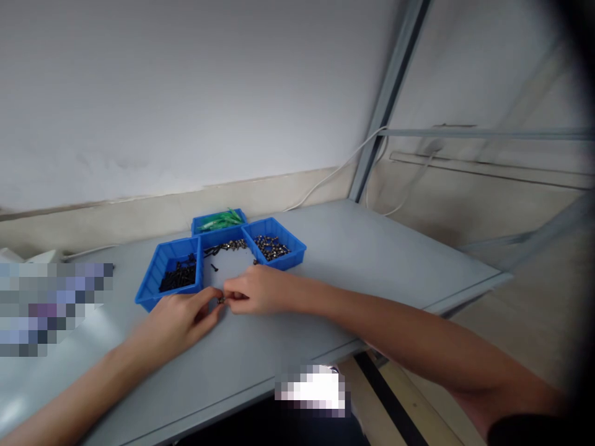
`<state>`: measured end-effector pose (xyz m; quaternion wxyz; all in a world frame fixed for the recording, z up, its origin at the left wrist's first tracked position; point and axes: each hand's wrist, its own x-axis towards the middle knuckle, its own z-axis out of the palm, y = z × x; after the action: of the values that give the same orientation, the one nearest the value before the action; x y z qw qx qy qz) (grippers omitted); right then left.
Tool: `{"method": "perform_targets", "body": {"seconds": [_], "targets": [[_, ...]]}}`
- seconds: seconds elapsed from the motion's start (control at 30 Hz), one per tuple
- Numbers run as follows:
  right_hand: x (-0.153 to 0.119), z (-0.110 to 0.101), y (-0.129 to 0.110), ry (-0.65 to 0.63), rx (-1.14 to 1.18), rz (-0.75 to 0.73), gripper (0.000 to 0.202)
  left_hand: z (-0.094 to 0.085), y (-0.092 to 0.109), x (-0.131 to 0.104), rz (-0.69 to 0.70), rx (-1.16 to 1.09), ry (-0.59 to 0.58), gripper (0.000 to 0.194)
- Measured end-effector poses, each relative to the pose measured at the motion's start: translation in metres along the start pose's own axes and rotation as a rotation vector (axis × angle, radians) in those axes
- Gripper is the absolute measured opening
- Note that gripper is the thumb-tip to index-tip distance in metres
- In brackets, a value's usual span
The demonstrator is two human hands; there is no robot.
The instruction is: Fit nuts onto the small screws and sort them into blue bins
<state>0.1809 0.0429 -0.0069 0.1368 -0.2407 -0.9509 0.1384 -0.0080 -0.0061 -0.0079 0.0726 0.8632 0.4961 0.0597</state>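
My left hand [188,313] and my right hand [253,291] meet fingertip to fingertip just above the table, in front of the blue bins. Pinched between them is a small shiny metal part [220,300], too small to name more exactly. The left bin [149,285] holds black screws [179,275]. In the right bin [297,249] lie many small metal pieces [272,248]. A loose black screw [214,267] rests on the table just beyond my fingers. My right fingers partly hide what they grip.
Behind stands a third blue bin [195,224] with green pieces [223,220] in it. Loose screws and metal bits [232,245] lie before it on the grey table [353,248]. A metal post [388,93] and a white cable [320,183] are at the back right.
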Motion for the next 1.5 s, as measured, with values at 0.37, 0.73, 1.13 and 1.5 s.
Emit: {"method": "perform_targets", "body": {"seconds": [0.37, 0.73, 1.13, 1.5], "targets": [[0.002, 0.002, 0.003, -0.049, -0.089, -0.022, 0.016, -0.001, 0.000, 0.001, -0.010, 0.005, -0.036, 0.029], [0.001, 0.004, 0.008, -0.025, -0.182, -0.064, 0.017, 0.002, -0.004, -0.001, -0.014, -0.020, -0.028, 0.031], [0.003, 0.002, 0.004, -0.031, -0.103, -0.035, 0.022, 0.007, -0.010, -0.004, 0.048, 0.029, 0.160, 0.026], [0.000, 0.006, 0.003, -0.002, -0.230, -0.077, 0.021, 0.002, -0.004, -0.002, 0.024, 0.053, 0.081, 0.028]]}}
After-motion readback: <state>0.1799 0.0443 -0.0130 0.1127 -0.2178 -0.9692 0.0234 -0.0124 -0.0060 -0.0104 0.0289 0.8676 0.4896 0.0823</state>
